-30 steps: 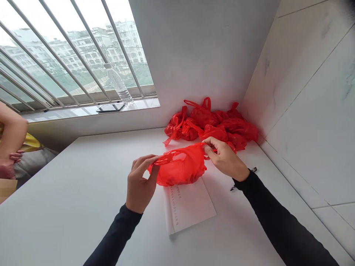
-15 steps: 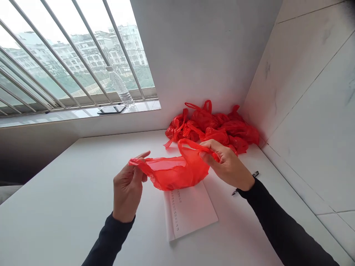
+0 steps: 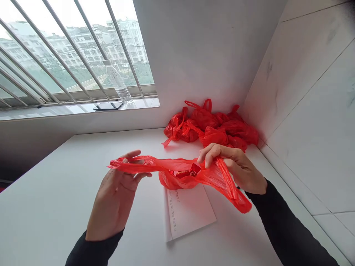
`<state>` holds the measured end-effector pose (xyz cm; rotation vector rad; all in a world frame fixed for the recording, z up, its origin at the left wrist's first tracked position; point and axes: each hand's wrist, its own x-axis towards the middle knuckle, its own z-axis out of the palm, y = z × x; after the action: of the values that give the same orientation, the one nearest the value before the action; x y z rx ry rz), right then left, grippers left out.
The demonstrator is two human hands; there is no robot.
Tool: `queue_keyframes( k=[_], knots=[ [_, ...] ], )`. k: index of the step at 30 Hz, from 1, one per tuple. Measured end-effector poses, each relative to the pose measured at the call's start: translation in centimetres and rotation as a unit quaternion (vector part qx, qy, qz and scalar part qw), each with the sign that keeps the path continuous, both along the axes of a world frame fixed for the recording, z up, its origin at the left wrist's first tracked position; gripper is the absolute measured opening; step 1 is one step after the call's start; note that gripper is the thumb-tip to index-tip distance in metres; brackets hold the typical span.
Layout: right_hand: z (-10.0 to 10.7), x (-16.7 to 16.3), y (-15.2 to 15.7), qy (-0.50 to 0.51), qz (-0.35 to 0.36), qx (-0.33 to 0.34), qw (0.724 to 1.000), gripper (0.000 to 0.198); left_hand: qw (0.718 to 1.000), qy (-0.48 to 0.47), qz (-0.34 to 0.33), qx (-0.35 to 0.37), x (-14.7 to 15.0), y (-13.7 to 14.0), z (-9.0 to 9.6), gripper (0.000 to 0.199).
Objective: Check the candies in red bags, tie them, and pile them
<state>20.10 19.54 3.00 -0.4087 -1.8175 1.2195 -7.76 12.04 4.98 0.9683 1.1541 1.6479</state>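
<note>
A red plastic bag (image 3: pixel 174 183) is stretched between my two hands, its mouth parted. Inside lie small red boxes (image 3: pixel 183 173), partly hidden by the film. My left hand (image 3: pixel 118 195) has the bag's left handle looped over it, gripped between thumb and fingers. My right hand (image 3: pixel 235 162) is closed on the bag's right side, and the right handle hangs down over it. Under the bag lies a white notebook (image 3: pixel 194 214) with printed or written rows of characters, its upper part covered.
A heap of red plastic bags (image 3: pixel 208 123) lies against the wall at the back of the white table (image 3: pixel 83 162). On the windowsill stand a clear water bottle (image 3: pixel 119 83) and, lying flat, a dark phone-like slab (image 3: pixel 108 106). A tiled wall (image 3: pixel 310 122) bounds the right side.
My hands have moved apart and pulled the bag's mouth wider, so the red boxes inside now show. The right handle has dropped over my right hand. The pen is now almost wholly hidden.
</note>
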Motion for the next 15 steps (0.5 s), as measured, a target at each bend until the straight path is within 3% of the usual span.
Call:
queue_keyframes(
  k=[4,7,9,15],
  knots=[
    [0.5,0.1,-0.1,-0.018,0.034,0.047,0.998,0.026,0.998,0.044,0.029,0.046,0.9,-0.6,0.2,0.018],
    [0.9,0.1,-0.6,-0.036,0.040,0.070,0.996,0.028,0.993,0.097,0.067,-0.026,1.5,-0.8,0.6,0.023],
    [1.0,0.4,-0.9,-0.039,0.032,0.075,0.996,0.029,0.992,0.088,0.074,-0.049,1.7,-0.9,1.2,0.029],
    [1.4,1.9,-1.0,-0.007,0.015,0.074,0.997,0.028,0.994,0.035,0.094,-0.042,1.3,-2.1,3.0,0.015]
  ],
)
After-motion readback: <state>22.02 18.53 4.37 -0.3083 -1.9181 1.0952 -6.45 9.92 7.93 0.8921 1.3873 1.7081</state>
